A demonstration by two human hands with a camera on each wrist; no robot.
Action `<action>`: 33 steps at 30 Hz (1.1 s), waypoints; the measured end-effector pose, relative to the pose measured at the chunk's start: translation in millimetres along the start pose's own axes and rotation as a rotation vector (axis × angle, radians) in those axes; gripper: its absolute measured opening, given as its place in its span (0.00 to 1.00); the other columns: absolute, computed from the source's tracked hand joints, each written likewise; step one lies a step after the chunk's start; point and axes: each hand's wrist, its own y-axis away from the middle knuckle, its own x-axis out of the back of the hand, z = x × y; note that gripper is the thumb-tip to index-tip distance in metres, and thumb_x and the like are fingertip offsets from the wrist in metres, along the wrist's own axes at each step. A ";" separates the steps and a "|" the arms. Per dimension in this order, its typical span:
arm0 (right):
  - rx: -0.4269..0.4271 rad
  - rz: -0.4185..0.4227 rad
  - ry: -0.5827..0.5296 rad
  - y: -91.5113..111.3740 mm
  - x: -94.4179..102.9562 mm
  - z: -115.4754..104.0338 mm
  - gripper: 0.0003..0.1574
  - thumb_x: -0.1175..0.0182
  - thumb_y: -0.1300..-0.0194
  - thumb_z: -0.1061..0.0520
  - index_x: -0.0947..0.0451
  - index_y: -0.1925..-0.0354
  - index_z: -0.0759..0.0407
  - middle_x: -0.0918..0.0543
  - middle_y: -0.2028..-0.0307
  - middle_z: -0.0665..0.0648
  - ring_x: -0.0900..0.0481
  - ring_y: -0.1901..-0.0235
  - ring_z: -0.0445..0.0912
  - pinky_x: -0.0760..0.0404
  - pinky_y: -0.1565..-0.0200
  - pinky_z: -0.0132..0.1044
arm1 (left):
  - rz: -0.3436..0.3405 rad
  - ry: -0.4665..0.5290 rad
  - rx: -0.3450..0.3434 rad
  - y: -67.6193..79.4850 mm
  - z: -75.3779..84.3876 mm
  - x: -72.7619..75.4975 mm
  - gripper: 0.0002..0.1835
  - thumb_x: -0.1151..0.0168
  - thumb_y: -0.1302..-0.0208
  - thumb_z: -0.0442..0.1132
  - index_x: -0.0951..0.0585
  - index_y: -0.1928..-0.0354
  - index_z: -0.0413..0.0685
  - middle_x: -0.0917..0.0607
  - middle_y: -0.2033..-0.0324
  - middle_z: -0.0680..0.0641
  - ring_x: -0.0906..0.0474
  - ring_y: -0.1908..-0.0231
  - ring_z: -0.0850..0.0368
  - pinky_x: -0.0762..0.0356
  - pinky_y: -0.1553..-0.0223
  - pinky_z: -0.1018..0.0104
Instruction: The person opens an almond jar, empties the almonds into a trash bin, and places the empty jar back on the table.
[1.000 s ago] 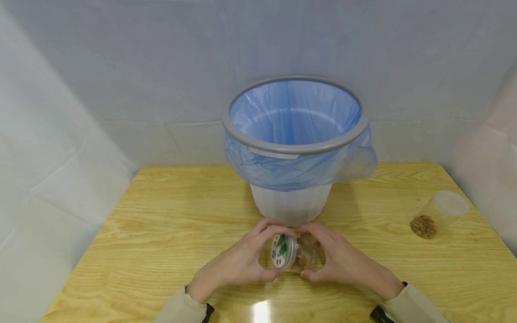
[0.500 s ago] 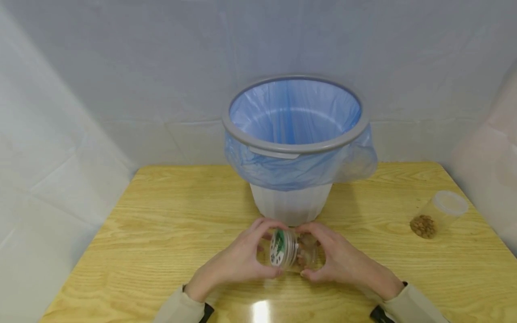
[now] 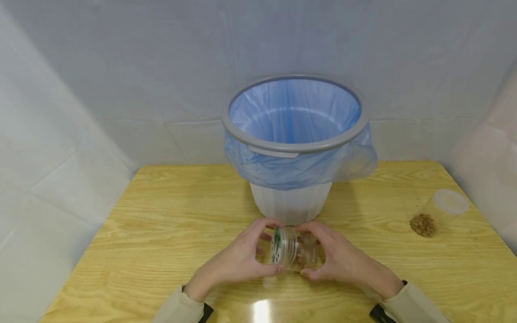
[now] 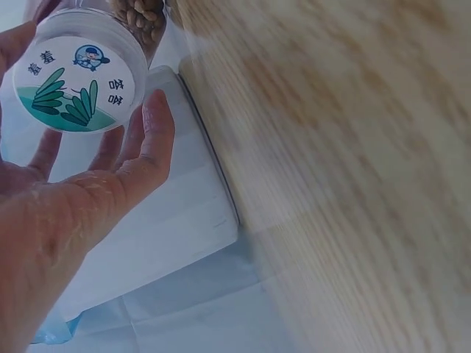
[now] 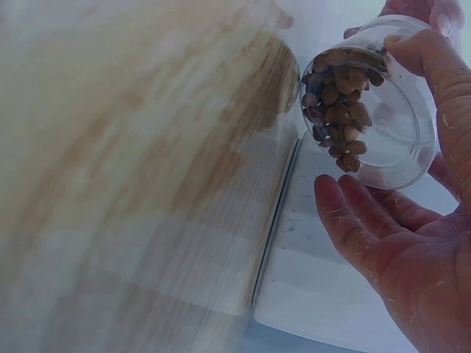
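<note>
The left hand holds the lid; the right hand grips the jar. Nuts are inside, lid not off yet.

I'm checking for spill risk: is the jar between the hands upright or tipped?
Tipped: the jar is held sideways, lid toward the left hand, brown pieces along its wall.

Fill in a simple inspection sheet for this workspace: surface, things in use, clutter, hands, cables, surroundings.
Surface: wood-grain table, glare spot near the front.
Things in use: clear jar tipped on its side, brown nut-like pieces inside; printed lid on its left end.
Clutter: bin with a blue liner; another clear container at right, brown pieces inside.
Hands: left hand round the lid; right hand holds the jar.
Cables: nothing seen.
Surroundings: pale sheeting.
</note>
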 end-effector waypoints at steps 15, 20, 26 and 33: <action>-0.020 -0.008 0.008 -2.0 0.9 -1.9 0.49 0.21 0.50 0.49 0.33 0.33 0.48 0.22 0.40 0.47 0.20 0.43 0.44 0.17 0.45 0.42 | 0.036 -0.057 0.004 4.4 -1.6 -0.7 0.46 0.23 0.46 0.50 0.39 0.28 0.59 0.30 0.36 0.52 0.23 0.39 0.53 0.17 0.45 0.60; -0.016 -0.004 0.015 -1.9 0.5 -1.6 0.49 0.21 0.51 0.49 0.32 0.34 0.49 0.22 0.40 0.48 0.20 0.43 0.44 0.17 0.46 0.42 | 0.039 -0.047 0.007 5.7 -0.7 -0.4 0.47 0.23 0.46 0.50 0.39 0.27 0.58 0.31 0.36 0.51 0.24 0.40 0.53 0.17 0.46 0.61; -0.010 0.009 0.018 -1.5 0.1 -2.0 0.49 0.20 0.52 0.50 0.32 0.35 0.51 0.22 0.41 0.48 0.20 0.43 0.44 0.16 0.47 0.41 | 0.032 -0.057 0.041 8.6 -1.1 1.7 0.46 0.26 0.44 0.54 0.39 0.25 0.64 0.31 0.38 0.52 0.24 0.41 0.54 0.17 0.45 0.60; -0.038 0.002 0.018 -0.9 -0.1 -2.2 0.49 0.20 0.52 0.49 0.33 0.35 0.50 0.22 0.42 0.47 0.20 0.45 0.43 0.17 0.48 0.39 | 0.063 -0.052 0.042 12.1 -3.3 1.9 0.47 0.25 0.46 0.52 0.38 0.26 0.61 0.32 0.34 0.51 0.24 0.41 0.54 0.16 0.46 0.61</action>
